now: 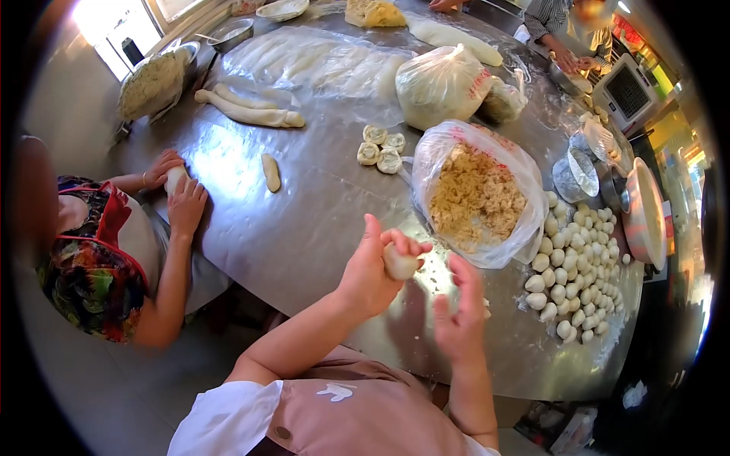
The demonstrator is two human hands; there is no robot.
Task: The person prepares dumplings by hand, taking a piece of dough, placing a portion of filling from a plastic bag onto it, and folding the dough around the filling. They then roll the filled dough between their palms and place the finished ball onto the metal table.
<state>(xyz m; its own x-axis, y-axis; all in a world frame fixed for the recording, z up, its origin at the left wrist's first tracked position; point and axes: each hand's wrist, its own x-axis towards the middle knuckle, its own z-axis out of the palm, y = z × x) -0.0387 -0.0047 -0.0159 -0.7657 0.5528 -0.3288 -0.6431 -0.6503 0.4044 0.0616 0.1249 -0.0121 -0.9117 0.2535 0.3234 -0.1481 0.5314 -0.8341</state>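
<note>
My left hand (372,270) is closed round a small pale dough ball (400,262), held above the metal table near its front edge. To its right my right hand (461,308) is raised with its fingers apart, holding nothing and not touching the ball. Beyond both hands lies an open plastic bag (528,188) of crumbly yellow-brown filling (471,194). Many pale dough balls (579,262) sit in a pile on the table's right side. Several rolled dough pieces (381,148) rest left of the filling bag.
At the left, a person's hands (179,190) work dough on the metal table (304,220). Dough strips (251,109), a tied bag (441,87) and plastic-covered dough (312,64) lie farther back. Bowls (576,175) and a scale (625,95) stand right; another person is behind.
</note>
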